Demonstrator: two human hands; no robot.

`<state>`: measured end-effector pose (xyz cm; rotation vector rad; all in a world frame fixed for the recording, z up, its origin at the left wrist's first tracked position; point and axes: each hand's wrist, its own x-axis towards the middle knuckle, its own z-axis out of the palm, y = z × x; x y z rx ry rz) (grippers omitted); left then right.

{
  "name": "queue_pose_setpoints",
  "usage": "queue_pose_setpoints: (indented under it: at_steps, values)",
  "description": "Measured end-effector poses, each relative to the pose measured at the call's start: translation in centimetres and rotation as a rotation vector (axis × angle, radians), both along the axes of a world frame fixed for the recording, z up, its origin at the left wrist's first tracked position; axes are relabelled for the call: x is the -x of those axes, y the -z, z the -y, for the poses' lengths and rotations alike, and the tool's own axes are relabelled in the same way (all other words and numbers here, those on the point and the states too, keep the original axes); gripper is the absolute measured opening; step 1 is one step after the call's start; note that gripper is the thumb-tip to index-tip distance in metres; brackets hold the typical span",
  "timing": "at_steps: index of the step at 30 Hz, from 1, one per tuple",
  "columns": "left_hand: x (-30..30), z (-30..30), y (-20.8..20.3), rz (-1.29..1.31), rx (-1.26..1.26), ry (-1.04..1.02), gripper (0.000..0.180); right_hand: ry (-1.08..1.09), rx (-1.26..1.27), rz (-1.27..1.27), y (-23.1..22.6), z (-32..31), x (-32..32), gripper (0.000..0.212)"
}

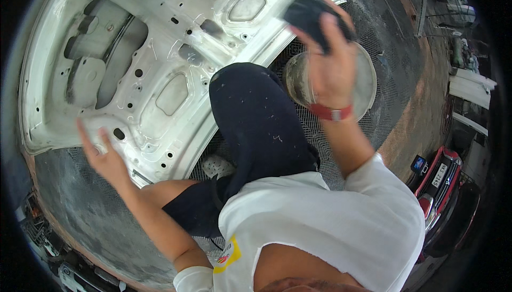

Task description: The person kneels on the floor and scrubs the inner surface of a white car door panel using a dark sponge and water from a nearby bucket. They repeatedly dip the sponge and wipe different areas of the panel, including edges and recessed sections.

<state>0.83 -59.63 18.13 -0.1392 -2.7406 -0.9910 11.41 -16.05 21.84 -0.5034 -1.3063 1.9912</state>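
Note:
A large white car body panel [146,87], with its ribbed inner side and holes showing, lies in front of me and to my left. My right hand [335,68] is raised beyond the panel's right edge, smeared by motion. Its fingers hold a black rectangular sheet [308,17] that looks like sandpaper. Below this hand stands a round, pale bucket [367,81], partly hidden by the hand and wrist. At the panel's near left corner, my left hand [109,159] has its fingers apart and holds nothing. Whether its fingertips touch the panel I cannot tell.
My bent knee [250,100] is between the panel and the bucket. Dark textured matting [80,207] covers the floor. A red and black car part with a number plate [440,177] stands at the right, near white panels [472,89]. More car parts [80,278] lie at the lower left.

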Motion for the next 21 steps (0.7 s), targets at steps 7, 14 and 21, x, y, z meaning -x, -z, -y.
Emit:
queue_pose_setpoints:
  at_steps: [7, 14, 21]
  values:
    - [4.7, 11.3, 3.7, -0.034, -0.07, -0.505, 0.102, 0.101, 0.088, 0.943, 15.1, -15.1, -13.0, 0.04]
    - [8.2, 10.1, 5.5, -0.082, -0.087, -0.427, 0.118, -0.523, -0.369, 1.647, 29.6, -16.1, -15.8, 0.048]
    - [7.3, 10.2, 4.8, 0.006, -0.129, -0.408, 0.124, -0.339, -0.203, 1.687, 32.1, -15.4, -16.5, 0.033]
